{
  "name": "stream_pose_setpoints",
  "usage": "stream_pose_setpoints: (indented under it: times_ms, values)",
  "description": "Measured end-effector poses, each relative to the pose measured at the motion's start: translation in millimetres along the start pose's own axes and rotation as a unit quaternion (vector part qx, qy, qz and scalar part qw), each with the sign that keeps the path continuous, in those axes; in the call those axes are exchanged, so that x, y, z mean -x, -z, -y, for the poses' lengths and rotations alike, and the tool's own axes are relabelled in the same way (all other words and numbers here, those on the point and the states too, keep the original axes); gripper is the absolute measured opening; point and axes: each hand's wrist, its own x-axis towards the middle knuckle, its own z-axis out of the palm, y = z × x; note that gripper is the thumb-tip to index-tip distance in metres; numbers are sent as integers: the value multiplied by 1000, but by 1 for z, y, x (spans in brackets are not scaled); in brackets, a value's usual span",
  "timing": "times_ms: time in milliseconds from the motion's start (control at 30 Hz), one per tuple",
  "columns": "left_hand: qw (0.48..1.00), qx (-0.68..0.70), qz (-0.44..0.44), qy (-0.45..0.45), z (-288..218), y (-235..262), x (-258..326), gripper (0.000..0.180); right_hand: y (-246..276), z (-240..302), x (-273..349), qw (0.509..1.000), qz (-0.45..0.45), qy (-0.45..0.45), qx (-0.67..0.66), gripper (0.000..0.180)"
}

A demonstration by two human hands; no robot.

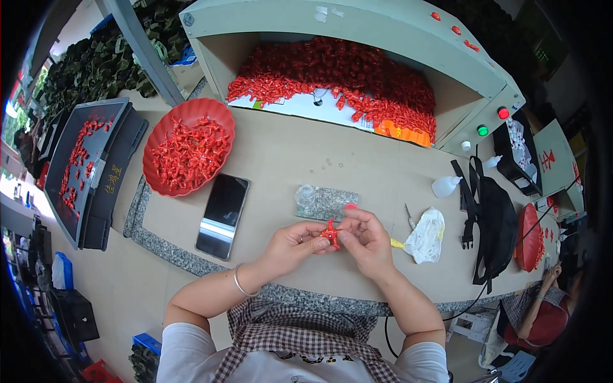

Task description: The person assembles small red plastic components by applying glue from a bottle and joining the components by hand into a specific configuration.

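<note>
Just above the table's front part, both my hands pinch one small red plastic figure [330, 233] between thumbs and fingertips. My left hand [300, 241] grips it from the left, with a silver bangle on that wrist. From the right, my right hand [365, 241] closes on its other side. A small round red piece [350, 206] shows by the right fingertips; whether they touch it I cannot tell. Right behind my hands lies a flat, clear-grey speckled block [327, 202]. The figure's finer parts are partly covered by my fingers.
Left of me are a red scalloped bowl [150, 167] of red figures, a phone [223, 217] and a dark crate [96, 204]. A pale-green cabinet [357, 32] heaped with red pieces stands behind. Rightward: white cloth [426, 236], squeeze bottle [445, 186], black bag [495, 223], another person [543, 313].
</note>
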Motion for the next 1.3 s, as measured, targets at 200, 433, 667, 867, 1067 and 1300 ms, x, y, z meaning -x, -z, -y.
stream_pose_setpoints:
  times_ms: [200, 433, 667, 867, 1067, 1300]
  values:
    - [998, -51, 11, -42, 0, -6, 3, 28, 1, -1, -2, 998, -7, -4, -55, 33]
    - [993, -45, -15, -107, 9, -5, 4, 25, 4, 1, -3, 996, 11, -16, -90, 34]
    - [978, -83, -113, -152, 15, 4, -5, 21, 8, 1, -1, 995, 28, -4, -97, 34]
    - [976, -103, -166, -102, 12, 7, -3, 18, 9, -1, -1, 996, 37, 2, -79, 34]
    - [964, -147, -175, -139, 19, 3, -6, 15, 7, -3, 0, 997, 43, 21, -61, 34]
    - [964, -156, -170, -135, 15, 10, -3, 13, 5, -7, 3, 998, 44, 16, -51, 34]
